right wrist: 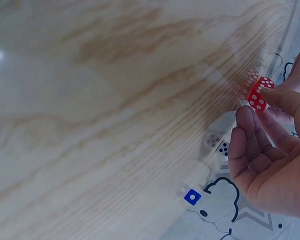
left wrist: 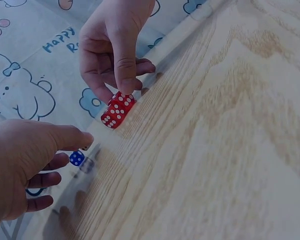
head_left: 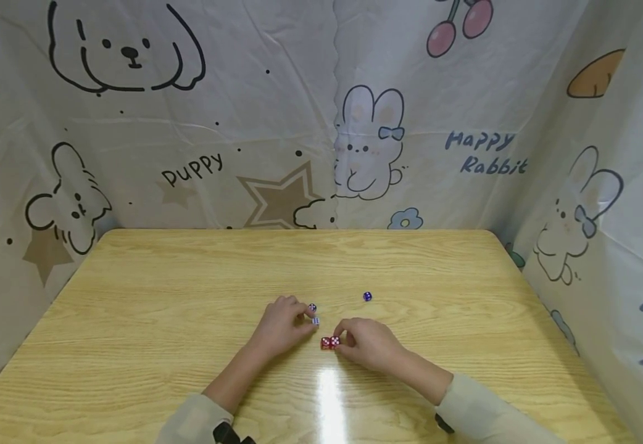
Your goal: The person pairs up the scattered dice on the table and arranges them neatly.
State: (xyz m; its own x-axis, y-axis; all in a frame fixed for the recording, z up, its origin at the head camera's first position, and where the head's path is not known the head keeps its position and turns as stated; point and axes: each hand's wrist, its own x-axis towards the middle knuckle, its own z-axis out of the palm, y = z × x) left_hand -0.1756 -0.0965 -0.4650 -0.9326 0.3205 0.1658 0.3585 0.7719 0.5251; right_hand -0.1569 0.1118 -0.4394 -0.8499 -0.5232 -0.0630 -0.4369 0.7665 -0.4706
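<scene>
In the head view my right hand point(head_left: 368, 344) pinches a red die point(head_left: 335, 341) between thumb and index finger. Touching its left side is a second red die point(head_left: 325, 343); both have white pips. Across from them, my left hand point(head_left: 281, 325) pinches a small white die point(head_left: 315, 321) at the tips of thumb and index finger. The left wrist view mostly hides that die behind the thumb. Just beyond the left fingertips lies a small dark-and-white die point(head_left: 313, 307). The right wrist view shows a pale die with dark pips point(right wrist: 222, 149) beside the right fingers.
A blue die point(head_left: 368, 296) lies farther back on the wooden table point(head_left: 188, 271), behind the right hand. Printed curtains point(head_left: 277, 123) hang along the table's back and sides.
</scene>
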